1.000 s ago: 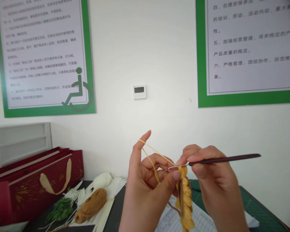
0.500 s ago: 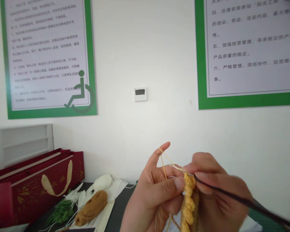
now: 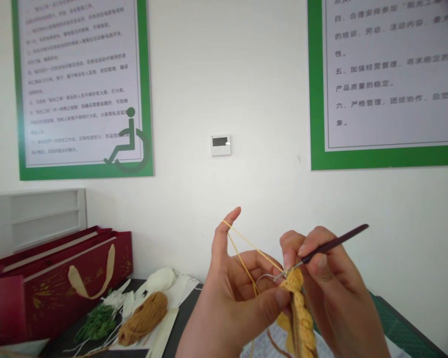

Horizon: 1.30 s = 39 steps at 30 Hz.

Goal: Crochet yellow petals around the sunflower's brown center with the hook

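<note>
My right hand (image 3: 332, 293) pinches a slim crochet hook (image 3: 332, 246) with a dark handle and a metal tip. The tip sits in the top of a golden-yellow crocheted strip (image 3: 300, 318), which hangs down between my hands. My left hand (image 3: 227, 298) holds that strip near its top between thumb and fingers. Its raised index finger carries a taut yellow yarn strand (image 3: 246, 248) running to the hook. The lower end of the strip is cut off by the frame's bottom edge.
Behind my left hand, a dark table (image 3: 182, 303) holds an ochre yarn skein (image 3: 144, 318), green yarn (image 3: 96, 322) and white material (image 3: 159, 281). A red gift bag (image 3: 67, 278) stands at left. Printed papers (image 3: 265, 343) lie below my hands, with a green cutting mat (image 3: 399, 328) at right.
The hook has swung from pointing low right to pointing up right, and its tip is now in the strip's top. Both hands have shifted slightly, and the view has drifted slightly.
</note>
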Available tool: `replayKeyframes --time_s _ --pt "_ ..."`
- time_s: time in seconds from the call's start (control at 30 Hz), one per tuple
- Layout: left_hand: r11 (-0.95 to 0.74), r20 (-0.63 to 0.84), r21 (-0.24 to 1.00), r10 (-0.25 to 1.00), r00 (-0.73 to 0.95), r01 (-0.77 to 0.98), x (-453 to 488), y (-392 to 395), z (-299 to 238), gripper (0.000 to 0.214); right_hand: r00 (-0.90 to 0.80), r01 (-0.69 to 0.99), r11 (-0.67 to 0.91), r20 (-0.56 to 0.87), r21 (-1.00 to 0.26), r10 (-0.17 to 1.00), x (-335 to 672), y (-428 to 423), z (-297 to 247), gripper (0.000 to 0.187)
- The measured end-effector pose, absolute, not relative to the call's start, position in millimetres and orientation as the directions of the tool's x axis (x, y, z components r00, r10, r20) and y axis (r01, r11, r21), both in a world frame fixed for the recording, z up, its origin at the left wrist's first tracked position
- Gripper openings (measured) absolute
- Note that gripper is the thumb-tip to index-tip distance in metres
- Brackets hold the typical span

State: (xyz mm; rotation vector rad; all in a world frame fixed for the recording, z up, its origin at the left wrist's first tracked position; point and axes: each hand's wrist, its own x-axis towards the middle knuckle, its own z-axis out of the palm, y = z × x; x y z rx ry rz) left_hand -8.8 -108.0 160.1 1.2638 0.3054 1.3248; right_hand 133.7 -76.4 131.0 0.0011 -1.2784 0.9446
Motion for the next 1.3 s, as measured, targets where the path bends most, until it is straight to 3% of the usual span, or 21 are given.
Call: replayKeyframes --time_s 0.5,1.07,1.3 --pt "-0.248 0.454 0.817 0.834 0.315 -0.521 -17 -104 160 0.111 -0.056 -0.419 0.742 0.83 -0.523 0.554 149 -78 132 0.017" --pt "-0.262 0.42 0.834 0.873 0.25 -0.486 -14 -106 164 0.097 0.003 -0.078 0.939 0.942 -0.334 0.335 158 -87 137 0.01" --pt "-0.259 0.409 0.841 0.879 0.246 -0.475 -13 -108 166 0.094 0.034 -0.025 0.948 0.947 -0.317 0.318 157 -94 139 0.008"
